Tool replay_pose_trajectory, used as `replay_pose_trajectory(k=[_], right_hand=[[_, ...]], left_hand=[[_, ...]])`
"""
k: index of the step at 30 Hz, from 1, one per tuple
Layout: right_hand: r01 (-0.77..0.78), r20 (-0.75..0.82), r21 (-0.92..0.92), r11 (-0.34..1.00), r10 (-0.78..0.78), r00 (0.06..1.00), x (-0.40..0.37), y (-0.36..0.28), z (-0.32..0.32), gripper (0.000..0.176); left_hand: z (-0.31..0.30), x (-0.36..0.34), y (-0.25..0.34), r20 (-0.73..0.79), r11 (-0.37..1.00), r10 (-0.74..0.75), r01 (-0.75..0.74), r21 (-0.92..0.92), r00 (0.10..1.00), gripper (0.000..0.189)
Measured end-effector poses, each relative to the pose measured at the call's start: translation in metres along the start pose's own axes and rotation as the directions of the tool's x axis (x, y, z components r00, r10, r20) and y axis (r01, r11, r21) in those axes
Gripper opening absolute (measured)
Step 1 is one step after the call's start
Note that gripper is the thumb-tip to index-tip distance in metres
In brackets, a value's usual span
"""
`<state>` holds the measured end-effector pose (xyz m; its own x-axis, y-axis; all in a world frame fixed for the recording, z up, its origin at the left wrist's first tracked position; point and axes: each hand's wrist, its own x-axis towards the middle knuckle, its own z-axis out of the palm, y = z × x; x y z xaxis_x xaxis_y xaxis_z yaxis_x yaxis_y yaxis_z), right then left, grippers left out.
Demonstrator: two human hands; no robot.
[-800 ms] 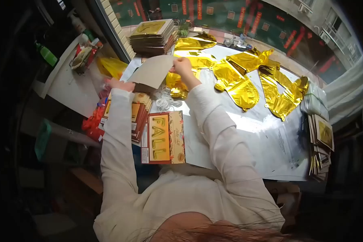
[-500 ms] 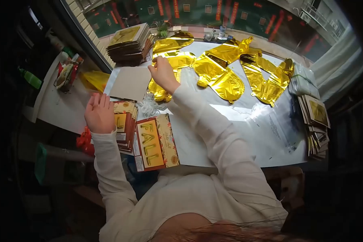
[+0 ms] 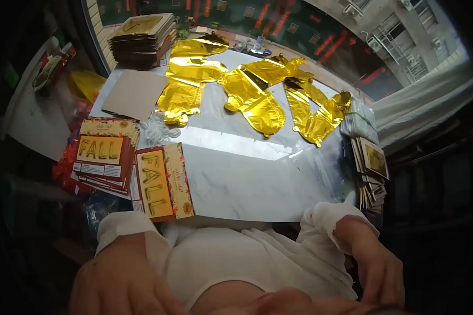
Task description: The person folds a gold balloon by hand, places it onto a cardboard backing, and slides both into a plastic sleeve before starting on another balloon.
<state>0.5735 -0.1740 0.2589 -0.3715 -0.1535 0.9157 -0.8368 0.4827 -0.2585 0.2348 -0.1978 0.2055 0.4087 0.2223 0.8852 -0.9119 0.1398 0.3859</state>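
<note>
Foil balloons sprawl across the far half of the table, a tall stack at back left! Front left, FALL packets; behind them, string and a flat board.

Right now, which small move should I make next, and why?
I would probably bring the left grip forward to the single FALL-printed packet. It lies flat at the near edge of the table, beside the stack of similar packets, and closest to that grip, which is not touching it.
</note>
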Motion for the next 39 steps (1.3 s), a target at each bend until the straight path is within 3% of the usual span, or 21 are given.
replay_pose_trajectory(k=[1, 2, 4, 5, 6, 7, 8, 10, 11, 12, 13, 14, 16, 18, 20, 22, 23, 25, 30, 35, 39], right_hand=[[-0.088, 0.111, 0.149, 0.985, 0.072, 0.991, -0.005, -0.008, -0.010, 0.024], [-0.190, 0.221, 0.284, 0.940, 0.128, 0.967, -0.013, -0.018, -0.023, 0.051], [-0.499, 0.376, 0.211, 0.841, 0.401, 0.835, -0.041, -0.018, -0.065, 0.058], [-0.628, 0.178, 0.104, 0.771, 0.607, 0.775, -0.082, -0.019, -0.084, 0.048], [-0.905, -0.340, -0.237, 0.352, 0.843, 0.417, -0.074, -0.023, -0.078, 0.032], [-0.908, -0.623, -0.418, 0.007, 0.726, 0.293, -0.109, -0.003, -0.087, 0.018], [-0.852, -0.751, -0.465, -0.241, 0.617, 0.235, -0.157, 0.009, -0.099, 0.012], [-0.641, -0.680, -0.674, -0.366, 0.648, 0.344, -0.227, 0.021, -0.120, 0.018], [-0.568, -0.675, -0.700, -0.434, 0.661, 0.328, -0.251, 0.025, -0.126, 0.017], [-0.481, -0.678, -0.716, -0.506, 0.667, 0.307, -0.274, 0.029, -0.132, 0.015], [-0.387, -0.683, -0.724, -0.571, 0.673, 0.286, -0.291, 0.031, -0.138, 0.015], [-0.390, -0.688, -0.720, -0.574, 0.666, 0.288, -0.299, 0.032, -0.141, 0.015], [-0.283, -0.693, -0.714, -0.640, 0.705, 0.151, -0.310, 0.034, -0.147, 0.010], [-0.226, -0.663, -0.742, -0.631, 0.740, 0.112, -0.321, 0.033, -0.157, 0.010], [-0.169, -0.636, -0.767, -0.619, 0.769, 0.069, -0.322, 0.032, -0.169, 0.010], [-0.249, -0.650, -0.738, -0.628, 0.760, 0.011, -0.316, 0.031, -0.182, 0.014], [-0.250, -0.654, -0.734, -0.631, 0.757, 0.010, -0.316, 0.028, -0.189, 0.014], [-0.455, -0.633, -0.720, -0.524, 0.764, 0.123, -0.314, 0.023, -0.202, 0.014], [-0.661, -0.748, -0.503, -0.557, 0.663, 0.010, -0.305, 0.018, -0.216, 0.023], [-0.746, -0.775, -0.371, -0.553, 0.627, -0.078, -0.311, 0.010, -0.226, 0.025], [-0.834, -0.771, -0.100, -0.543, 0.572, -0.280, -0.316, 0.007, -0.237, 0.029]], left_hand=[[0.001, 0.004, 0.004, -0.025, 0.997, -0.067, 0.066, -0.046, 0.997, 0.045], [-0.007, 0.000, 0.001, 0.124, 0.999, -0.026, 0.021, 0.038, 0.992, 0.033], [-0.026, -0.010, -0.006, 0.420, 0.998, -0.046, 0.022, 0.062, 0.906, 0.032], [-0.038, -0.015, -0.009, 0.563, 0.996, -0.083, 0.088, 0.019, 0.822, 0.046], [-0.051, -0.025, -0.011, 0.567, 0.996, -0.085, 0.093, 0.015, 0.819, 0.046], [-0.063, -0.038, -0.015, 0.558, 0.947, -0.295, 0.315, 0.063, 0.776, 0.061], [-0.073, -0.045, -0.019, 0.537, 0.848, -0.488, 0.519, 0.105, 0.688, 0.077], [-0.093, -0.028, -0.037, 0.242, 0.534, -0.845, 0.779, 0.328, 0.478, 0.063], [-0.096, -0.022, -0.055, 0.010, 0.304, -0.937, 0.799, 0.518, 0.350, 0.064], [-0.100, -0.017, -0.075, -0.246, 0.030, -0.939, 0.772, 0.635, 0.240, 0.064], [-0.103, -0.018, -0.097, -0.396, -0.202, -0.896, 0.613, 0.764, 0.198, 0.062], [-0.107, -0.021, -0.119, -0.538, -0.430, -0.820, 0.410, 0.804, 0.197, 0.059], [-0.122, -0.021, -0.155, -0.628, -0.608, -0.751, 0.160, 0.778, 0.201, 0.056], [-0.163, -0.028, -0.195, -0.577, -0.520, -0.751, 0.249, 0.817, 0.322, 0.059], [-0.199, -0.009, -0.227, -0.610, -0.461, -0.712, 0.424, 0.780, 0.347, 0.061], [-0.243, -0.027, -0.268, -0.585, -0.487, -0.520, 0.346, 0.802, 0.622, 0.064], [-0.259, -0.036, -0.287, -0.582, -0.485, -0.524, 0.343, 0.804, 0.622, 0.064], [-0.283, -0.047, -0.319, -0.536, -0.605, -0.306, 0.274, 0.748, 0.787, 0.067], [-0.280, -0.044, -0.349, -0.618, -0.566, -0.266, 0.399, 0.721, 0.740, 0.067], [-0.282, -0.048, -0.350, -0.593, -0.582, -0.258, 0.368, 0.725, 0.762, 0.064], [-0.276, -0.040, -0.344, -0.591, -0.636, -0.290, 0.309, 0.707, 0.753, 0.061]])
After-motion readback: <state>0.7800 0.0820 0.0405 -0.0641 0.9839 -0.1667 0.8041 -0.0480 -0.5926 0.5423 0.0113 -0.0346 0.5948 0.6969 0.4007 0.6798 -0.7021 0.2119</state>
